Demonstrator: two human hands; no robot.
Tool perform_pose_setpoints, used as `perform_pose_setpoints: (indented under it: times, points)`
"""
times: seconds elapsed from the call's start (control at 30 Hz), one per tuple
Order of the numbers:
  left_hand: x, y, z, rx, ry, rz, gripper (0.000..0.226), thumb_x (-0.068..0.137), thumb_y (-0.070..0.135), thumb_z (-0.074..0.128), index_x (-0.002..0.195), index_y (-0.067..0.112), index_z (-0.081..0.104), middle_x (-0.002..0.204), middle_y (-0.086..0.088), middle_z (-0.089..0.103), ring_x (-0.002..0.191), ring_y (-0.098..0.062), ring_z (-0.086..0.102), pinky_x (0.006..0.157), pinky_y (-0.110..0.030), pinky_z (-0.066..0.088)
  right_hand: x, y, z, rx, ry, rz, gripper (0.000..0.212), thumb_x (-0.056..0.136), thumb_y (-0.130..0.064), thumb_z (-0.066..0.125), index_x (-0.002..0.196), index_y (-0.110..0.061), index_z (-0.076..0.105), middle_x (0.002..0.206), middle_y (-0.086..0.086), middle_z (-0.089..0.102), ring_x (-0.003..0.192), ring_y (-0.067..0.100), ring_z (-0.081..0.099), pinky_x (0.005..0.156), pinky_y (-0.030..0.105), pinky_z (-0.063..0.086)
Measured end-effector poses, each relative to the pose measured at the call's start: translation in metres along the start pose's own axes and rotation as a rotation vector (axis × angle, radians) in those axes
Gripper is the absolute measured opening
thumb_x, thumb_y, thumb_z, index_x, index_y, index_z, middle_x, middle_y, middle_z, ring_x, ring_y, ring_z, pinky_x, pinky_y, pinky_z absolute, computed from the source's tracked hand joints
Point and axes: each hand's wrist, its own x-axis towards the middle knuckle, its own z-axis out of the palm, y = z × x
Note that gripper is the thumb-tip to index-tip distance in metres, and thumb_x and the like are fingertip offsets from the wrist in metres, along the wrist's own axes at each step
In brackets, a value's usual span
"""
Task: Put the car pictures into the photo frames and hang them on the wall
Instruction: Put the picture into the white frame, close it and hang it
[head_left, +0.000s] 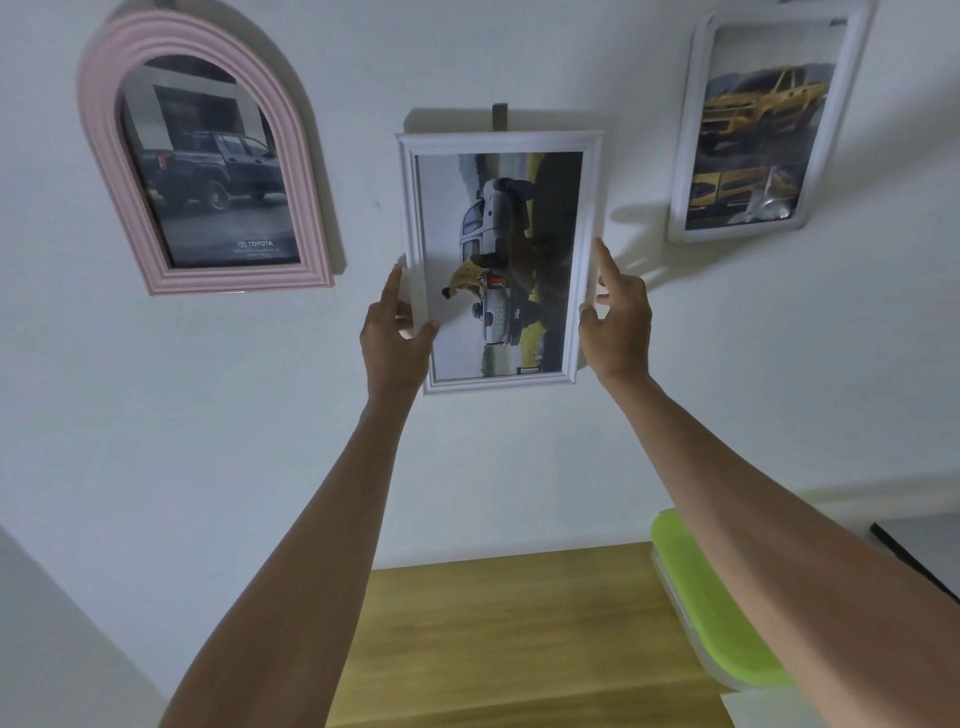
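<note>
A white rectangular frame (589, 208) with a sideways picture of a silver pickup is against the wall, below a grey hook (500, 117). My left hand (395, 332) grips its lower left edge, thumb on the front. My right hand (618, 317) touches the lower right edge with the index finger stretched up along it. A pink arched frame (104, 156) with a dark pickup picture hangs at the left. Hanging at the upper right is a white rounded frame (691, 156) with a yellow pickup picture.
Below the frames stands a wooden table (509, 623) against the white wall. A lime-green lidded box (696, 587) sits at its right end, partly behind my right forearm. A dark-edged surface (909, 556) shows at the far right.
</note>
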Motion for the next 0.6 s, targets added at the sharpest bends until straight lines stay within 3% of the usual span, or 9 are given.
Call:
perform_pose_setpoints:
  times: [0.2,0.3,0.37,0.5,0.53,0.6]
  points:
    - [-0.015,0.014,-0.01,0.116,0.13,0.004,0.083,0.085,0.021,0.077,0.155,0.017,0.032,0.133,-0.015,0.051,0.121,-0.029,0.051,0.102,-0.036,0.044,-0.002,-0.012,-0.023,-0.001,0.044,0.008,0.07,0.09,-0.002,0.068,0.151,-0.028,0.045,0.125,0.01,0.06,0.105,0.021,0.063,0.093,0.032,0.057]
    - [-0.021,0.036,-0.008,0.139,0.252,0.051,0.074,0.087,0.027,0.073,0.152,0.019,0.038,0.142,-0.012,0.045,0.13,-0.029,0.042,0.102,-0.03,0.035,0.0,-0.019,-0.042,0.012,0.063,0.017,0.065,0.091,-0.003,0.067,0.148,-0.027,0.048,0.125,0.009,0.061,0.105,0.019,0.064,0.092,0.031,0.058]
    - [-0.022,0.054,-0.002,0.122,0.256,0.117,0.067,0.087,0.034,0.071,0.147,0.02,0.045,0.141,-0.009,0.048,0.13,-0.027,0.043,0.105,-0.029,0.036,0.004,-0.023,-0.058,0.019,0.078,0.036,0.061,0.092,-0.004,0.066,0.147,-0.027,0.05,0.126,0.008,0.061,0.106,0.019,0.064,0.091,0.032,0.059]
    - [-0.022,0.098,0.028,-0.042,0.147,0.206,0.054,0.089,0.032,0.071,0.138,0.019,0.056,0.134,-0.006,0.056,0.125,-0.02,0.051,0.096,0.004,0.028,0.019,-0.023,-0.096,0.034,0.115,0.073,0.054,0.094,-0.004,0.064,0.144,-0.023,0.053,0.125,0.008,0.062,0.105,0.019,0.064,0.09,0.031,0.059]
    - [-0.023,0.112,0.038,-0.104,0.113,0.212,0.053,0.088,0.029,0.073,0.137,0.02,0.057,0.133,-0.004,0.057,0.124,-0.018,0.053,0.095,0.002,0.034,0.024,-0.02,-0.105,0.034,0.124,0.075,0.052,0.094,-0.004,0.063,0.143,-0.021,0.054,0.125,0.008,0.062,0.105,0.019,0.064,0.09,0.031,0.058]
    - [-0.024,0.137,0.06,-0.185,0.052,0.232,0.053,0.086,0.027,0.074,0.136,0.023,0.057,0.131,0.0,0.059,0.119,-0.015,0.057,0.098,-0.02,0.051,0.036,-0.011,-0.125,0.044,0.144,0.078,0.05,0.094,-0.005,0.063,0.141,-0.021,0.056,0.124,0.008,0.062,0.104,0.02,0.064,0.087,0.027,0.057]
